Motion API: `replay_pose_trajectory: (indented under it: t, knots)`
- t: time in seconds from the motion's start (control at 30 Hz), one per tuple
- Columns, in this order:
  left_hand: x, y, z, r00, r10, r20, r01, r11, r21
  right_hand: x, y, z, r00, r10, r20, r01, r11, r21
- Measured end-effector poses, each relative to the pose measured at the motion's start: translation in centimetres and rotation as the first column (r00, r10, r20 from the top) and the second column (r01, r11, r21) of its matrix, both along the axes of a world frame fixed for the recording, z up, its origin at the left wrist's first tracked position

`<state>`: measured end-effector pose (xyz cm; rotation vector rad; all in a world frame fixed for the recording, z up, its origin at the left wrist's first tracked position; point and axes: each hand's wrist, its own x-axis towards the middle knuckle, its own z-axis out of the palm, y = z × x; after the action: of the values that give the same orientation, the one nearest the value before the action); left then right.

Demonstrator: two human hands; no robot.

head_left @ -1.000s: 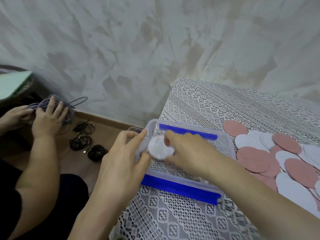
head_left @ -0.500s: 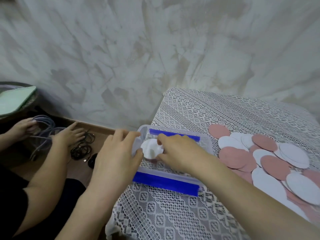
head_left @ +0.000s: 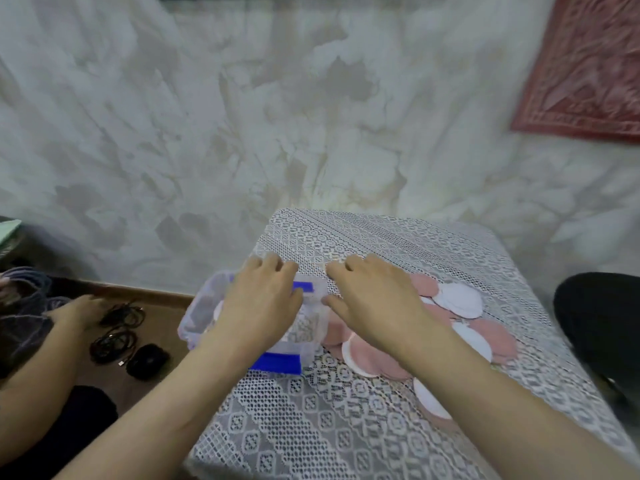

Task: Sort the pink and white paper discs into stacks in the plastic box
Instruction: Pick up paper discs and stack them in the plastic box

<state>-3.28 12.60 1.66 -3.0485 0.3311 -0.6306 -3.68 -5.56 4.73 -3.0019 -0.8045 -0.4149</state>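
Observation:
A clear plastic box point(head_left: 202, 308) with blue clips sits at the left edge of the lace-covered table point(head_left: 346, 410). My left hand point(head_left: 263, 303) hovers over the box with loosely bent fingers and holds nothing; it hides most of the inside, where a sliver of a white disc point(head_left: 217, 310) shows. My right hand point(head_left: 375, 296) is just right of the box, over the pile of pink and white paper discs point(head_left: 464, 303), fingers relaxed, empty. A pink disc point(head_left: 367, 355) lies near the box's right wall.
Another person's hand point(head_left: 78, 308) and arm reach over black cables point(head_left: 116, 327) and a black pouch point(head_left: 147, 360) on the floor at left. A dark shape point(head_left: 602, 320) stands at the table's right side. A red cloth point(head_left: 588, 64) hangs on the wall.
The white disc that both hands held over the box has been let go inside it. My right hand has moved right, out of the box, over the disc pile. The view tilted up.

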Motion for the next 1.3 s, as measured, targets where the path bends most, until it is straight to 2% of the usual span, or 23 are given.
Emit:
replay_pose_trajectory:
  t: [0.07, 0.23, 0.37, 0.47, 0.6, 0.73, 0.93, 1.13, 1.3]
  knots:
    - [0.0, -2.7, 0.2, 0.999, -0.029, 0.029, 0.029, 1.0, -0.002, -0.5, -2.7, 0.1, 0.999, -0.053, -0.004, 0.053, 0.999, 0.007]
    - [-0.7, -9.1, -2.0, 0.989, -0.146, 0.028, 0.148, 0.98, -0.132, -2.1, -8.7, -1.8, 0.984, -0.173, -0.042, 0.174, 0.985, 0.016]
    - [-1.8, -12.7, -5.7, 0.969, -0.236, -0.076, 0.224, 0.965, -0.138, -3.6, -12.4, -5.5, 0.957, -0.25, -0.146, 0.254, 0.967, 0.015]
    - [-2.7, -13.1, -7.7, 0.953, -0.281, -0.112, 0.267, 0.956, -0.126, -4.5, -13.5, -8.4, 0.929, -0.275, -0.247, 0.293, 0.955, 0.042]
    - [-2.1, -12.8, -8.7, 0.95, -0.289, -0.121, 0.269, 0.95, -0.158, -3.8, -14.0, -9.9, 0.925, -0.28, -0.256, 0.32, 0.938, 0.132]
    - [-2.1, -12.9, -9.2, 0.947, -0.298, -0.119, 0.275, 0.945, -0.176, -3.2, -14.2, -10.0, 0.898, -0.284, -0.337, 0.34, 0.933, 0.12]
    - [-1.6, -12.1, -9.2, 0.932, -0.333, -0.144, 0.278, 0.911, -0.306, -2.0, -14.1, -9.6, 0.876, -0.283, -0.39, 0.366, 0.918, 0.156]
    - [-1.7, -11.7, -9.8, 0.922, -0.374, -0.102, 0.315, 0.876, -0.365, -1.8, -14.0, -9.6, 0.859, -0.263, -0.44, 0.434, 0.83, 0.351]
    - [-2.3, -11.4, -9.6, 0.914, -0.383, -0.134, 0.268, 0.817, -0.511, -2.5, -13.8, -9.6, 0.861, -0.268, -0.432, 0.473, 0.733, 0.489]
